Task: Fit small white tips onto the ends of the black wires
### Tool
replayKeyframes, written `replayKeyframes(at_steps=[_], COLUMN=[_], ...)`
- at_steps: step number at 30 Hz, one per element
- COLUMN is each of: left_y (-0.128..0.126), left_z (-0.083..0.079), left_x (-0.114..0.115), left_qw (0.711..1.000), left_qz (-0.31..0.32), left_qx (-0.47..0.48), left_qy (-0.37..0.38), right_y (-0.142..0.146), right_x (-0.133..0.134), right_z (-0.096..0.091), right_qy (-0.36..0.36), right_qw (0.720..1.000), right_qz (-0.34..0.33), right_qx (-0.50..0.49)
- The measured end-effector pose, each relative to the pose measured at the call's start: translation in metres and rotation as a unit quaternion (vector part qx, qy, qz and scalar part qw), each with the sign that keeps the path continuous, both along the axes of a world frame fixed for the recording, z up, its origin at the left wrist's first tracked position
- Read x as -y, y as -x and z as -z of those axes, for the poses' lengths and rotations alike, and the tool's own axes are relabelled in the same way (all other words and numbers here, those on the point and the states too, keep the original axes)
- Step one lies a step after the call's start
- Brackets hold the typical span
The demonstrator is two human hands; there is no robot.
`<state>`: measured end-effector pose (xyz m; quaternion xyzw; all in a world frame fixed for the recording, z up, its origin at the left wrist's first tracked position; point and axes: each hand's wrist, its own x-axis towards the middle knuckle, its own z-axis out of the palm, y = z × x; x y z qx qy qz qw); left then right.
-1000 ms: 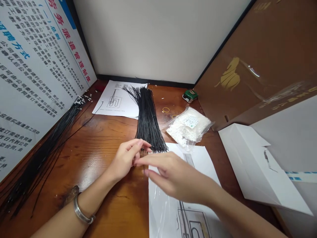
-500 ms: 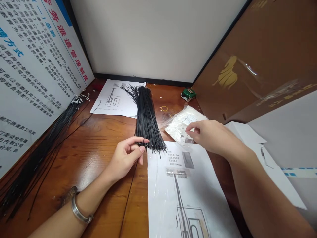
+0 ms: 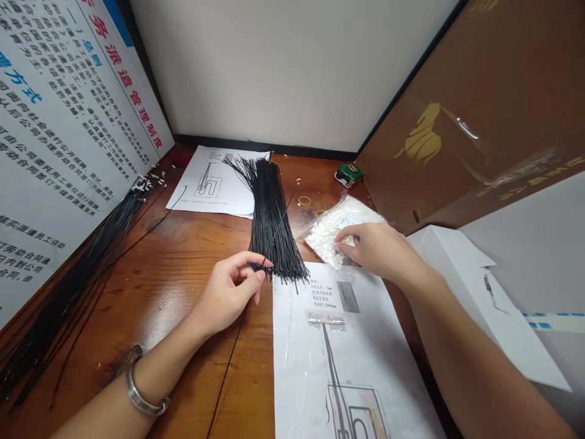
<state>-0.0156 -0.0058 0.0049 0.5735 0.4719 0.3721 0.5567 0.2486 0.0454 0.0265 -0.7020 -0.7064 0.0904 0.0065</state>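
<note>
My left hand (image 3: 234, 294) pinches a single black wire (image 3: 231, 360) between thumb and fingers. The wire runs down toward the front edge of the view, and its other end rises past the fingertips. Just beyond lies a thick bundle of black wires (image 3: 272, 213). My right hand (image 3: 377, 247) is at a clear plastic bag of small white pieces (image 3: 340, 213), thumb and index finger curled together over its near part. Whatever sits between those fingertips is too small to make out.
A printed drawing sheet (image 3: 301, 366) lies in front, another sheet (image 3: 183, 195) at the back left. More black wires with white ends (image 3: 105, 244) lie along the left panel. A green tape measure (image 3: 349, 174) and yellow rubber bands (image 3: 304, 200) are behind the bag; a brown box (image 3: 457, 103) stands right.
My right hand has shifted slightly left over the bag, its fingertips closer to the white pieces. My left hand stays nearly in place, and the wire's tip now shows above it.
</note>
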Motion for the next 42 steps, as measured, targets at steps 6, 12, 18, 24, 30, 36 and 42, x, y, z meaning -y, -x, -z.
replayKeyframes(at_steps=[6, 12, 18, 24, 30, 36, 42], left_y=[-0.002, -0.005, -0.006, -0.008, -0.009, -0.01, -0.01], left_z=[0.002, 0.005, 0.001, 0.002, 0.006, 0.003, 0.007], left_x=[0.002, 0.001, 0.001, 0.003, 0.004, 0.004, 0.002], left_qw=[0.999, 0.999, 1.0, 0.999, 0.998, 0.998, 0.998], left_qz=[0.03, 0.029, 0.015, 0.041, 0.054, 0.048, 0.051], left_qx=[0.025, 0.018, -0.017, 0.009, -0.004, 0.009, 0.017], left_qy=[0.023, 0.031, 0.001, 0.03, 0.036, 0.04, 0.039], right_y=[0.002, 0.004, 0.003, 0.001, 0.005, 0.004, 0.015], right_x=[-0.001, -0.001, -0.001, -0.002, -0.001, 0.0, 0.009], right_z=[0.001, 0.001, 0.005, 0.011, 0.008, 0.001, -0.011], right_qy=[0.003, 0.003, 0.0, -0.01, -0.028, -0.039, -0.129], right_qw=[1.0, 1.0, 1.0, 1.0, 1.0, 0.997, 0.97], right_qz=[0.009, 0.013, -0.003, -0.007, 0.0, 0.02, 0.029], right_qx=[-0.002, -0.005, -0.008, 0.014, -0.005, -0.06, -0.204])
